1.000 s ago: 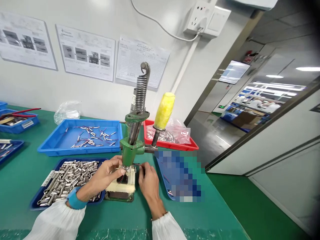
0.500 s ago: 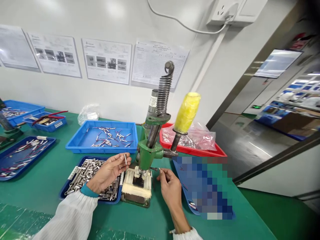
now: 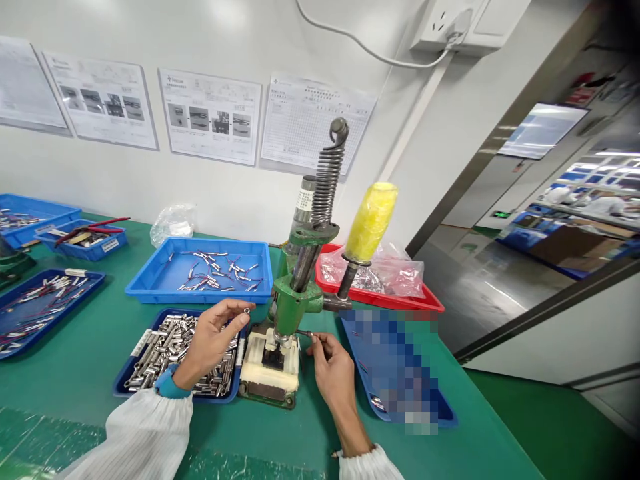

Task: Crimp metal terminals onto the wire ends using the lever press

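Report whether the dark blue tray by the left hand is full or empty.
Well filled, not empty: shiny metal tubes lie heaped across the visible part of the dark blue tray. The left hand hides some of it.

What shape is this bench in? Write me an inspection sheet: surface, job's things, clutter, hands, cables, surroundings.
Surface: green tabletop; transparent plastic sheeting along the near edge.
Job's things: green metal hand press with coil spring and yellow handle; to its left, dark-blue plastic tray heaped with silver metal tubes; behind that, light-blue plastic tray of small wired silver parts.
Clutter: crumpled clear plastic bag; red-handled tool in small blue plastic bin.
Hands: left hand pinches one small silver tube; right hand is beside the press, anything held too small to identify.
Cables: white cable plugged into white wall socket.
Surroundings: white wall with printed paper sheets; doorway at right.
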Tool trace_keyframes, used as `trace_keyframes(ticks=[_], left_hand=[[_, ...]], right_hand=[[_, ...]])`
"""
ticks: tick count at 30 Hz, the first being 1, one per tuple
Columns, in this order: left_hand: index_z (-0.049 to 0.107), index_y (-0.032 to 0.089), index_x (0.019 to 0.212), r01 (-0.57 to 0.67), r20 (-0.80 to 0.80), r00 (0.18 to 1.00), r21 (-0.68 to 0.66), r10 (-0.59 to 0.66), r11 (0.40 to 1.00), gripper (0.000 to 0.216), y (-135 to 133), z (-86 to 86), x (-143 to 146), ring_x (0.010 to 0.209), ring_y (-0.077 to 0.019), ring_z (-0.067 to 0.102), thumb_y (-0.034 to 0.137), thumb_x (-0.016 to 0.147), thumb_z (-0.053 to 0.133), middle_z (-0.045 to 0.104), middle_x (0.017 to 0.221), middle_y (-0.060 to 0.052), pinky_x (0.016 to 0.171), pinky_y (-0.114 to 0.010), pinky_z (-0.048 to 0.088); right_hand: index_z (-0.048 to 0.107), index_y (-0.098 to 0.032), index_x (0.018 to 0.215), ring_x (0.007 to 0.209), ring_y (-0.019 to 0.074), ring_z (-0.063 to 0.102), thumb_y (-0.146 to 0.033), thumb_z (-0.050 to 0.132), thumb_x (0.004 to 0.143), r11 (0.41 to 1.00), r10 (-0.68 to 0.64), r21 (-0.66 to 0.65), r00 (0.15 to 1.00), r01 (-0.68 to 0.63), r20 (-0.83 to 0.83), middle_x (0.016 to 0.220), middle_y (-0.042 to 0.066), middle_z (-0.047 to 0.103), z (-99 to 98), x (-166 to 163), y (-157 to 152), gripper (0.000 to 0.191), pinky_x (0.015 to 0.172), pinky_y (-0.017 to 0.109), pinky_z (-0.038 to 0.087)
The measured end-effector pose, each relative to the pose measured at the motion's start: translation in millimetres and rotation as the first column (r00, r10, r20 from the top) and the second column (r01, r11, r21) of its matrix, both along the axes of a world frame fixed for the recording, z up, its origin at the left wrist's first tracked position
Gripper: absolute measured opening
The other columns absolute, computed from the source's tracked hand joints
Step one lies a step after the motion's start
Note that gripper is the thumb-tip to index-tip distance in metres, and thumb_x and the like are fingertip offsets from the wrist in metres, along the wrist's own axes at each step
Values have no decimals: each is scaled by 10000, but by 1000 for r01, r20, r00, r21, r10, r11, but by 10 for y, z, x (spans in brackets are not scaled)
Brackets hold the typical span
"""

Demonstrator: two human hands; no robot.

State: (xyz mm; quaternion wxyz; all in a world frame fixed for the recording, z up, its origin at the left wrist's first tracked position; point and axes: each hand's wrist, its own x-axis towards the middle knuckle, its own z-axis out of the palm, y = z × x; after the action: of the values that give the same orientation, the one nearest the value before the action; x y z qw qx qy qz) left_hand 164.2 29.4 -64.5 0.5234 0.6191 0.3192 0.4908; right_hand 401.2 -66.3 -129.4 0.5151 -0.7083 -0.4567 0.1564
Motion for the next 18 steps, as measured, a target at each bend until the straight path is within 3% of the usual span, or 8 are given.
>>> trace_keyframes(ticks=[5, 10, 14, 18], left_hand=[[751, 231, 975, -50, -22, 998, 267, 58, 962, 111, 12, -11, -37, 1090, -221, 646, 292, 886, 726, 722, 1090, -58, 978, -342, 493], [770, 251, 980, -60, -44, 995, 395, 84, 917, 105, -6, 15, -70, 953, -192, 633, 265, 884, 730, 682, 951, -36, 875, -312, 504], [773, 216, 992, -134, -74, 982, 371, 172, 919, 170, 28, 32, -52, 834, -188, 634, 340, 892, 711, 684, 862, -35, 797, -310, 517], [638, 192, 1310, -289, -146, 934, 235, 328, 928, 453, 211, 28, -84, 1039, -243, 688, 414, 916, 651, 725, 1191, -108, 898, -349, 542]], right_hand=[[663, -176, 916, 610, 211, 630, -653, 463, 941, 1000, -7, -4, 1000, 7, 15, 699, 68, 710, 9, 4, -3, 518, 599, 281, 429], [663, -180, 921, 618, 213, 632, -648, 463, 941, 1000, 0, -8, 1000, 0, 18, 696, 62, 711, 8, 5, -2, 509, 614, 283, 430], [671, -176, 927, 632, 214, 642, -611, 474, 943, 1000, 4, -12, 1000, -4, 11, 700, 60, 711, -2, 8, 1, 478, 633, 287, 439], [676, -173, 927, 642, 217, 640, -584, 483, 941, 1000, 5, -10, 1000, -5, 7, 713, 62, 709, 0, 14, 4, 454, 646, 294, 442]])
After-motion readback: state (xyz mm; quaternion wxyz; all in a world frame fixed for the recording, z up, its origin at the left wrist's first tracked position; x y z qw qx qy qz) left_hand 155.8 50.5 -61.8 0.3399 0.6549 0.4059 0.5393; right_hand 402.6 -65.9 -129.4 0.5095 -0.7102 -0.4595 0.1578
